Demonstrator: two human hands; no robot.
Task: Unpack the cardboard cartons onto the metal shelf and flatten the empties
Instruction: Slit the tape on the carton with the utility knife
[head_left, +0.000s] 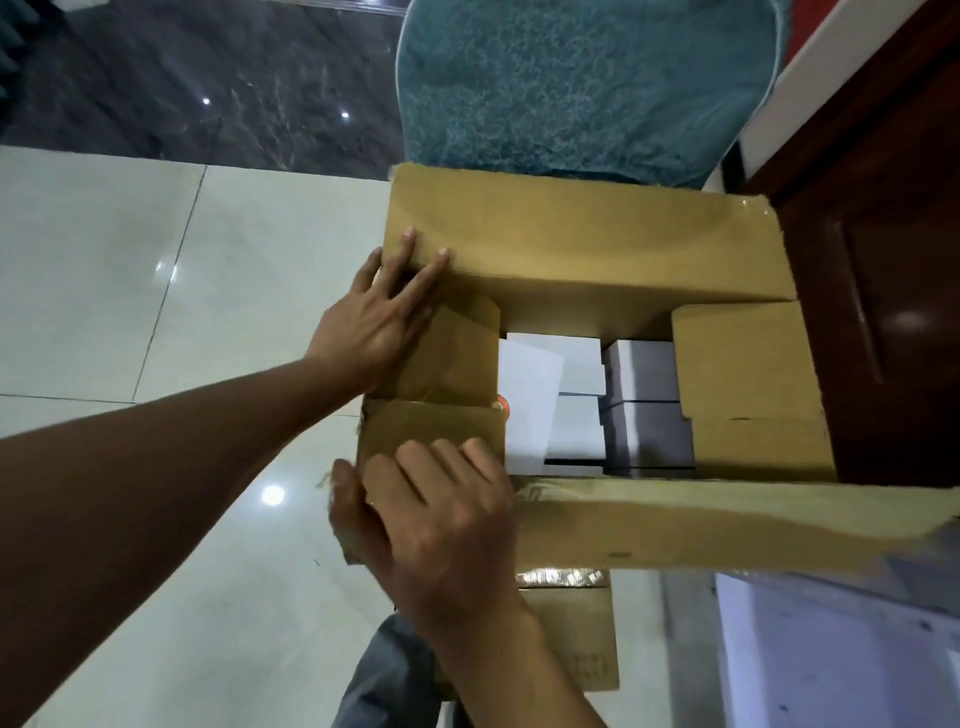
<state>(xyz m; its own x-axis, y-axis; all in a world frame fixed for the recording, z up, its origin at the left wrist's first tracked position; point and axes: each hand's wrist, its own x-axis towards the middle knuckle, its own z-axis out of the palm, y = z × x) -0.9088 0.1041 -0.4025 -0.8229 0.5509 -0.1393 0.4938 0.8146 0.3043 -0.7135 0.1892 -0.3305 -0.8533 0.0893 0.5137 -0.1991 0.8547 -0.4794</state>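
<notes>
A brown cardboard carton (597, 244) stands on the pale tiled floor with its top flaps folded outward. Inside it lie white boxes (535, 384) on the left and grey boxes (644, 410) stacked on the right. A small red spot shows at the left inner edge. My left hand (369, 327) lies with straight, spread fingers on the carton's far left corner, touching the far flap and the left flap. My right hand (441, 525) grips the near left corner, fingers curled over the left flap and thumb on the outer side.
A second cardboard carton (571, 634) sits below the near flap, close to my legs. A teal rug (582, 83) lies beyond the carton. A dark wooden door (883, 260) stands at the right. Pale floor tiles (130, 260) spread to the left, dark marble beyond.
</notes>
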